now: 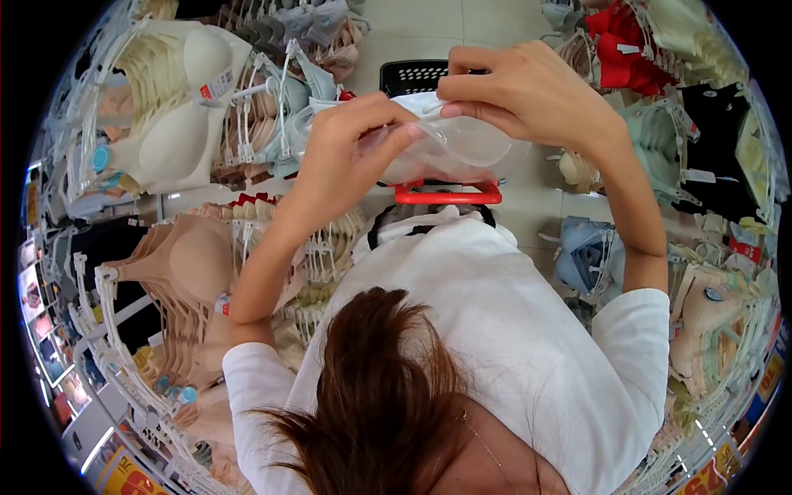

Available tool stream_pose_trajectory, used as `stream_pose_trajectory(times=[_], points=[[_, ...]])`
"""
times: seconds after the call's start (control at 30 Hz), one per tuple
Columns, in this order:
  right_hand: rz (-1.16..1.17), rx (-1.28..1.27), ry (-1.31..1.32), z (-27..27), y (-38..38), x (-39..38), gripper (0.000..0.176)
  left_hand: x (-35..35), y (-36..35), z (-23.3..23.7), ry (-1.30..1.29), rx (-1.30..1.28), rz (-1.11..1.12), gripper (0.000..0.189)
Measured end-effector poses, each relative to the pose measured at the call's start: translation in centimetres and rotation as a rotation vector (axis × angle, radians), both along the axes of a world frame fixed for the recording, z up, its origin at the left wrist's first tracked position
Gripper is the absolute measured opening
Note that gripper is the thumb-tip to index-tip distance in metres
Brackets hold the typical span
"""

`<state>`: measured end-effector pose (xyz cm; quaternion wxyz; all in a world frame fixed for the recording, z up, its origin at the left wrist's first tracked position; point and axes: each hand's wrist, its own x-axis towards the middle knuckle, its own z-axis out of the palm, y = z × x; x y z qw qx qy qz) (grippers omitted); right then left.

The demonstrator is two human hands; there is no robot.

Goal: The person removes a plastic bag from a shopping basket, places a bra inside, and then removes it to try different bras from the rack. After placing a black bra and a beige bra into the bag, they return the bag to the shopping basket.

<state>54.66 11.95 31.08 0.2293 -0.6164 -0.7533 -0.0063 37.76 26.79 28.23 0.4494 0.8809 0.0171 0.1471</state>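
A clear plastic piece with rounded, cup-like shapes (pixel 483 147) spans the space between my hands at the top centre, in front of my chest. My left hand (pixel 351 148) is closed, thumb against fingers, pinching its left part near the middle. Opposite it, my right hand (pixel 524 95) has thumb and forefinger pinched together at the upper edge, beside a small pale bit of strap or hook too small to tell. Something white shows behind the plastic between the two hands.
A black basket (pixel 412 76) with a red handle (pixel 450 196) is beyond and below my hands. Racks of hanging bras stand on both sides, beige ones (pixel 194 256) at left and red ones (pixel 623 54) at upper right. Tiled floor (pixel 412 25) runs between them.
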Motion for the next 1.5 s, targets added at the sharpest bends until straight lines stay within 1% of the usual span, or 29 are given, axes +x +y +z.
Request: stream_pose_trajectory(times=[0.03,0.1,0.13,0.17,0.2,0.23,0.3,0.37,0.4,0.47,0.53,0.6,0.67,0.73,0.77,0.8,0.83,0.87,0.9,0.97,1.0,1.07,1.1,1.23,1.3,1.33,1.4,1.43,1.5], points=[[-0.006,-0.023,-0.01,0.6,0.0,-0.2,0.015,0.1,-0.1,0.1,-0.001,-0.002,0.0,0.01],[-0.011,-0.047,-0.02,0.8,0.1,-0.1,0.014,0.3,-0.3,0.3,0.102,-0.188,0.081,0.011],[0.035,0.016,-0.008,0.5,0.2,0.2,0.013,0.5,-0.5,0.4,0.101,-0.189,0.081,0.011],[0.081,0.078,0.004,0.1,0.3,0.4,0.012,0.8,-0.8,0.6,0.109,-0.185,0.139,0.013],[0.083,0.077,0.003,-0.3,0.2,0.4,0.012,1.0,-0.8,0.7,0.117,-0.182,0.198,0.014],[0.074,0.069,0.017,-0.7,0.0,0.5,0.012,1.1,-0.8,1.0,0.116,-0.183,0.201,0.014],[0.067,0.06,0.032,-0.9,-0.1,0.4,0.013,1.3,-0.6,1.4,0.201,-0.025,0.206,0.016],[0.042,0.061,-0.096,-0.7,-0.4,0.0,0.012,1.5,0.1,1.0,0.188,-0.029,0.185,0.015],[0.042,0.061,-0.096,-0.7,-0.5,-0.2,0.012,1.6,0.5,0.8,0.176,-0.03,0.162,0.014],[-0.028,0.046,-0.3,-0.8,-0.6,-0.5,0.011,1.8,0.7,0.4,0.185,-0.017,0.172,0.013],[-0.022,0.084,-0.299,-0.7,-0.6,-0.8,0.011,2.0,0.9,0.0,0.194,-0.004,0.186,0.013],[-0.01,0.123,-0.296,-0.7,-0.4,-1.0,0.011,2.2,1.0,-0.5,0.137,-0.075,0.228,0.022],[-0.045,0.166,-0.257,-0.9,-0.4,-1.0,0.014,2.1,1.5,-0.3,0.146,-0.083,0.2,0.022],[-0.069,0.157,-0.214,-1.2,-0.4,-0.6,0.017,2.0,1.5,0.3,0.156,-0.092,0.167,0.022],[-0.094,0.149,-0.17,-1.4,-0.5,-0.5,0.021,1.8,1.3,0.8,0.161,-0.096,0.128,0.022],[-0.094,0.149,-0.17,-1.5,-0.5,-0.5,0.021,1.6,1.1,1.1,0.166,-0.1,0.088,0.025],[-0.136,0.097,-0.104,-1.7,-0.4,-0.6,0.02,1.5,1.0,1.2,0.166,-0.1,0.087,0.025],[-0.181,0.046,-0.038,-1.8,-0.5,-0.6,0.024,1.5,0.8,1.2,0.155,-0.073,0.091,0.025],[-0.187,0.045,-0.037,-1.9,-0.6,-0.4,0.024,1.5,0.6,1.2,0.144,-0.046,0.093,0.025],[-0.138,-0.038,0.146,-2.3,-0.5,0.3,0.018,1.6,0.6,1.2,0.146,-0.023,0.089,0.024],[-0.145,-0.038,0.147,-2.4,-0.4,0.7,0.018,1.5,0.7,1.2,0.146,-0.001,0.09,0.024],[-0.103,-0.113,0.369,-2.3,-0.3,1.3,0.016,1.5,1.1,1.2,0.183,0.012,0.074,0.023],[-0.109,-0.112,0.371,-1.9,-0.4,1.3,0.016,1.5,1.2,1.1,0.221,0.025,0.064,0.022],[-0.085,-0.133,0.445,-1.6,0.0,0.8,0.014,1.5,1.1,0.2,0.222,0.069,0.082,0.023],[-0.087,-0.151,0.487,-2.0,0.2,0.8,0.013,1.5,1.1,-0.4,0.155,0.061,0.129,0.024],[-0.064,-0.116,0.486,-2.2,0.3,0.9,0.012,1.5,1.3,-0.6,0.155,0.063,0.127,0.024],[-0.041,-0.079,0.487,-2.2,0.5,0.9,0.011,1.5,1.9,-1.0,0.191,-0.077,0.069,0.025],[-0.03,-0.077,0.513,-1.9,0.6,0.7,0.011,1.5,2.2,-0.9,0.192,-0.075,0.067,0.025],[-0.021,-0.075,0.539,-1.5,0.7,0.4,0.011,1.7,2.6,-0.4,0.314,-0.218,0.011,0.025]])
